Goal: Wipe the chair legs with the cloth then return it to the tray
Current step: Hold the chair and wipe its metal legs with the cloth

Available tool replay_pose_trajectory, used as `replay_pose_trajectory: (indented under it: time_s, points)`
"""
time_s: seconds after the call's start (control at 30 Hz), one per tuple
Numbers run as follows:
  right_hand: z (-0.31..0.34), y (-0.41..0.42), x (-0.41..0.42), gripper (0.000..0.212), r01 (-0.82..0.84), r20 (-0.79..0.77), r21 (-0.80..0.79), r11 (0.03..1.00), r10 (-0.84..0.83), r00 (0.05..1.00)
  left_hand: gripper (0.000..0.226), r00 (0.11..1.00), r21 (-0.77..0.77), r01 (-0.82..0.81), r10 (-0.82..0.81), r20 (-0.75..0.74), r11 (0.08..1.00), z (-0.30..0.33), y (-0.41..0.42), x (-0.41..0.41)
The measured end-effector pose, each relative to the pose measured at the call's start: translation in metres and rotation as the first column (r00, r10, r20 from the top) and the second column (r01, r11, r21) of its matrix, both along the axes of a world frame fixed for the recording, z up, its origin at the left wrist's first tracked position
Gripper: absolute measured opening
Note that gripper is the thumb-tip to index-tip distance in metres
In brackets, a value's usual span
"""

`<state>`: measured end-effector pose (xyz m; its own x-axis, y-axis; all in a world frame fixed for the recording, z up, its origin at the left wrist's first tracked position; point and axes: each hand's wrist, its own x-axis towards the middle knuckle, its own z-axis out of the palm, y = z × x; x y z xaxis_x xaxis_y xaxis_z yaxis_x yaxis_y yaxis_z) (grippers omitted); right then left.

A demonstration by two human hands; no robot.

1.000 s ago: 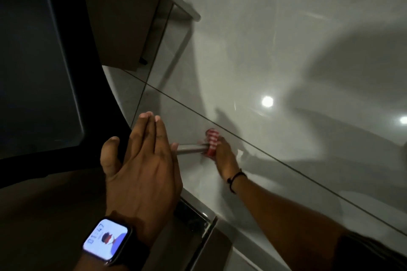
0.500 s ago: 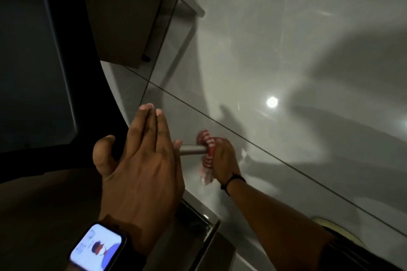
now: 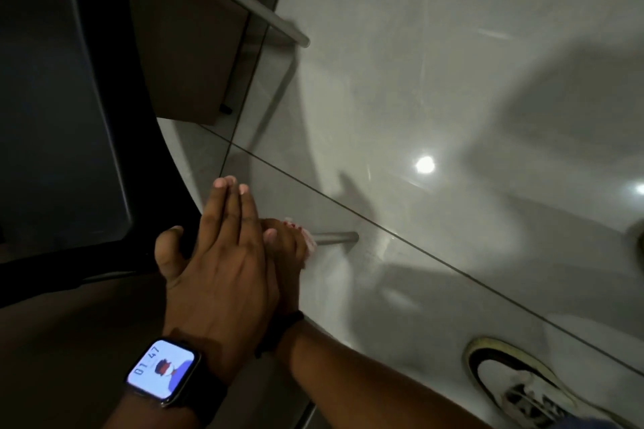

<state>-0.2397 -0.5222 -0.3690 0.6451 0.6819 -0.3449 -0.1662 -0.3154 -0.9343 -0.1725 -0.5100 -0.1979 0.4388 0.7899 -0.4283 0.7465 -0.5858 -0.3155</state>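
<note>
I look down past the dark chair seat [image 3: 62,115] at its thin metal legs. One chair leg [image 3: 336,237] points right, its foot on the grey tiled floor. My right hand [image 3: 287,254] is wrapped around that leg with the red-and-white cloth [image 3: 306,237] bunched in it, high up the leg near the seat. My left hand [image 3: 212,254], with a smartwatch on the wrist, rests flat on the seat edge with fingers straight and together, partly covering my right hand. A second chair leg [image 3: 244,0] slants across the top. The tray is out of view.
Glossy grey floor tiles [image 3: 453,80] with dark grout lines fill the right side and reflect ceiling lights. A brown cabinet panel [image 3: 184,45] stands behind the chair. My shoe [image 3: 515,383] is on the floor at the lower right.
My right hand slid the cloth up the leg from its floor end towards the seat, baring the foot of the leg. My left hand stayed on the seat edge.
</note>
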Motion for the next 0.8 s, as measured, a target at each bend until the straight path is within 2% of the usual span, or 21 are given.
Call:
replay_pose_trajectory:
  time_s: [0.03, 0.1, 0.13, 0.2, 0.27, 0.3, 0.37, 0.43, 0.5, 0.57, 0.63, 0.7, 0.8]
  points:
    - [-0.016, -0.007, -0.008, 0.055, -0.065, 0.094, -0.003, 0.998, 0.065, 0.993, 0.073, 1.0, 0.006, 0.008, -0.008, -0.02, 1.0, -0.005, 0.003, -0.005]
    - [-0.041, -0.017, -0.006, 0.066, -0.141, 0.085, -0.081, 0.987, 0.148, 0.985, 0.074, 0.996, 0.035, 0.05, -0.047, -0.077, 0.998, -0.013, 0.004, -0.011]
    - [-0.063, -0.024, -0.001, 0.073, -0.194, 0.013, -0.155, 0.969, 0.198, 0.98, 0.073, 0.989, 0.049, 0.07, -0.063, -0.131, 0.996, -0.015, 0.004, -0.013]
    - [-0.109, -0.035, 0.019, 0.077, -0.336, -0.148, -0.291, 0.896, 0.305, 0.941, 0.07, 0.988, 0.059, 0.02, -0.011, -0.151, 0.998, -0.018, 0.006, -0.017]
    - [-0.131, -0.037, 0.036, 0.068, -0.47, -0.314, -0.352, 0.809, 0.371, 0.874, 0.067, 0.986, 0.062, 0.008, 0.002, -0.169, 0.998, -0.021, 0.006, -0.018]
    - [-0.131, -0.035, 0.04, 0.062, -0.475, -0.368, -0.332, 0.815, 0.351, 0.861, 0.066, 0.985, 0.073, 0.012, 0.001, -0.173, 0.997, -0.021, 0.005, -0.016]
    - [-0.108, -0.032, 0.038, 0.046, -0.343, -0.386, -0.22, 0.913, 0.242, 0.89, 0.064, 0.983, 0.084, 0.025, -0.009, -0.186, 0.996, -0.02, 0.004, -0.014]
    - [-0.059, -0.033, 0.021, 0.031, -0.199, -0.27, -0.019, 0.98, 0.187, 0.945, 0.066, 0.977, 0.105, 0.037, -0.014, -0.215, 0.994, -0.009, 0.006, -0.014]
    - [-0.014, -0.028, 0.004, 0.037, -0.11, -0.086, 0.174, 0.979, 0.127, 0.988, 0.071, 0.98, 0.134, 0.021, 0.006, -0.2, 0.991, 0.005, 0.005, -0.014]
    - [0.019, -0.007, 0.003, 0.042, 0.004, -0.006, 0.265, 0.964, -0.003, 1.0, 0.071, 0.978, 0.147, 0.035, -0.003, -0.21, 0.989, 0.016, 0.006, -0.016]
    - [0.026, 0.007, 0.002, 0.044, 0.081, -0.017, 0.252, 0.964, -0.079, 0.997, 0.071, 0.978, 0.137, 0.054, -0.024, -0.209, 0.989, 0.019, 0.01, -0.023]
    - [0.01, 0.006, 0.003, 0.036, 0.084, -0.064, 0.191, 0.978, -0.073, 0.995, 0.069, 0.975, 0.099, 0.085, -0.062, -0.214, 0.991, 0.016, 0.015, -0.03]
    - [-0.043, -0.009, 0.011, 0.046, -0.008, -0.158, -0.052, 0.999, 0.0, 0.988, 0.066, 0.973, 0.083, 0.134, -0.115, -0.201, 0.987, 0.011, 0.021, -0.037]
